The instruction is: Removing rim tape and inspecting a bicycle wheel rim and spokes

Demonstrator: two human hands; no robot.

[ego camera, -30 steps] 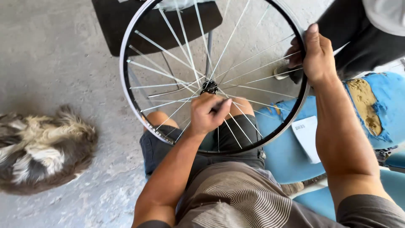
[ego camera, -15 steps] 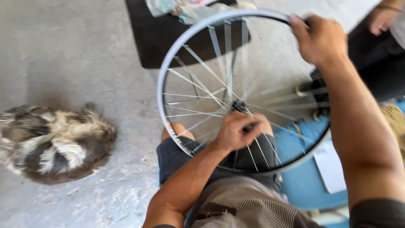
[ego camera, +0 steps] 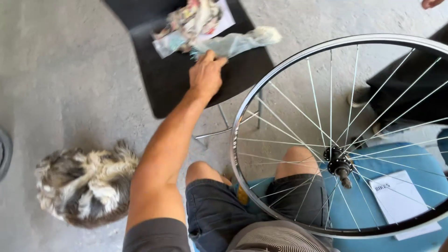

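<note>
Upper centre of the frame, the left hand (ego camera: 205, 74) lies loosely open, fingertips touching a crumpled pale-green rag (ego camera: 235, 43) on a black chair seat (ego camera: 163, 79); soft and light, it looks easily pinched anywhere. Whether the right hand grips the silver spoked bicycle wheel (ego camera: 340, 163) at lower right I cannot tell; it is out of view.

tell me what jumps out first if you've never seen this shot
A spoked bicycle wheel fills the right side, its black hub above the person's knee. The left hand reaches forward to a pale rag on the black chair seat. At lower left a shaggy grey and white dog lies on the concrete.
</note>
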